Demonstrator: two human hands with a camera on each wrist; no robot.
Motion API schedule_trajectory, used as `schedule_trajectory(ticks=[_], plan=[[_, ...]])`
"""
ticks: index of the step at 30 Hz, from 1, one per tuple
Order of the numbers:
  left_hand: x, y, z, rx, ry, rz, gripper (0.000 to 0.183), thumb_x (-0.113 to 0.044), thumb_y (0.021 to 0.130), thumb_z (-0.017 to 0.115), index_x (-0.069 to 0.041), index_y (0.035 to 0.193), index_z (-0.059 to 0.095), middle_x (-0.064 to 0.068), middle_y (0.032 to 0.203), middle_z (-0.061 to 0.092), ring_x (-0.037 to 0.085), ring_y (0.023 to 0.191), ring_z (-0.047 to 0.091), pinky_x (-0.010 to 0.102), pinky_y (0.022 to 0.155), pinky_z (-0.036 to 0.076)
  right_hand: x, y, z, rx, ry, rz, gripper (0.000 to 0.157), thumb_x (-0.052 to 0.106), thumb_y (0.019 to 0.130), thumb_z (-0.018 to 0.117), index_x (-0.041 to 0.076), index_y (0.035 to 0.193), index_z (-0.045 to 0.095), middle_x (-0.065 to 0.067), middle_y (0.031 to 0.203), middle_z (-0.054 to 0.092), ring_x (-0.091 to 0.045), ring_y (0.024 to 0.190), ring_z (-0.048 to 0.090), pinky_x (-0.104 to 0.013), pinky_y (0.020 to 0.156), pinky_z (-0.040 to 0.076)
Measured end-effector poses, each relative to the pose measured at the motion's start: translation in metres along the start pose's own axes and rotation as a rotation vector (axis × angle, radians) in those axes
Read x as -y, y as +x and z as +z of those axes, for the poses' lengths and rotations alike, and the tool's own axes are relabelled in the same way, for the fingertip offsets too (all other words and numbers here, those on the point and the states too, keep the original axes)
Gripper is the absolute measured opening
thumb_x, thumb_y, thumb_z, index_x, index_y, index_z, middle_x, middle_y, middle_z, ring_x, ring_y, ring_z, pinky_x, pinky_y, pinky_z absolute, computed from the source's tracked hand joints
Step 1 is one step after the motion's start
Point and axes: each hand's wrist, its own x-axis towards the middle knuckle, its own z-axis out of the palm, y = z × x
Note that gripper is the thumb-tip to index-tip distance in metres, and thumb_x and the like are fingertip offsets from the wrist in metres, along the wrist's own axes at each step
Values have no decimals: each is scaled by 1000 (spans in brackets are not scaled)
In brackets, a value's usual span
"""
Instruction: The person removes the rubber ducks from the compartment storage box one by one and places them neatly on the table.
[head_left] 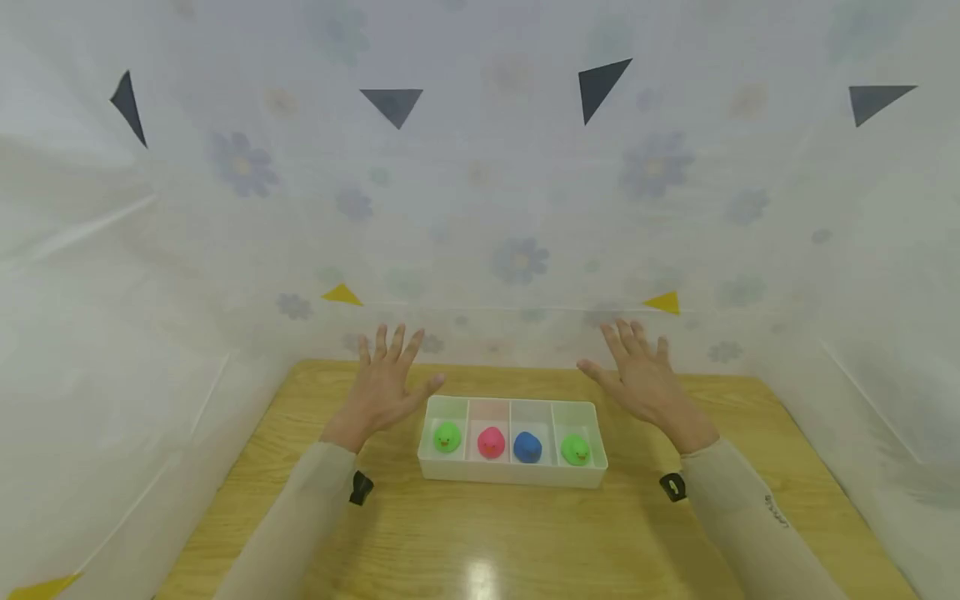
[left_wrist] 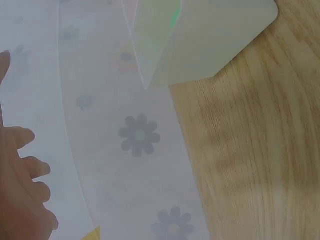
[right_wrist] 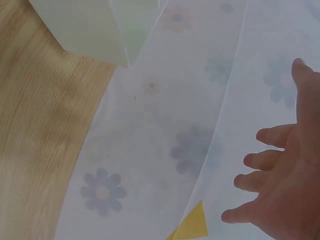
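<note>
A white tray (head_left: 512,473) with compartments stands on the wooden table, between the two hands in the head view. From left to right it holds a green rubber duck (head_left: 447,437), a pink rubber duck (head_left: 491,442), a blue rubber duck (head_left: 527,447) and another green duck (head_left: 576,450), one per compartment. My left hand (head_left: 384,385) hovers left of the tray, fingers spread and holding nothing. On the other side my right hand (head_left: 643,382) is likewise spread and bare. Both wrist views show the hands apart from the tray's end walls.
A wooden table (head_left: 480,533) lies under the tray. Behind it hangs a pale flowered sheet (head_left: 480,208), which also covers both sides. Black triangles (head_left: 392,107) and yellow triangles (head_left: 663,302) mark the sheet. A black strap piece (head_left: 361,487) sits at the left wrist, another (head_left: 673,487) at the right.
</note>
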Motion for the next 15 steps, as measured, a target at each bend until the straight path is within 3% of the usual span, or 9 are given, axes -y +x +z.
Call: schedule_trajectory(ticks=[10,15], plan=[[4,-12,12,17,-81,53,91,-66,101,54,-21,171,18,17,176,19,50,162,8,75,126,0,-2,-5,4,-64,202,-83,61,32,107,65,1,157,48,-26,157,51,-52,145,46,-71,118,35],[5,-19,22,23,-142,66,92,-65,99,58,-19,170,23,18,174,25,49,162,16,70,129,8,-2,-9,12,-102,265,-96,44,26,103,70,3,141,67,-23,142,66,-49,134,58,-68,109,46]])
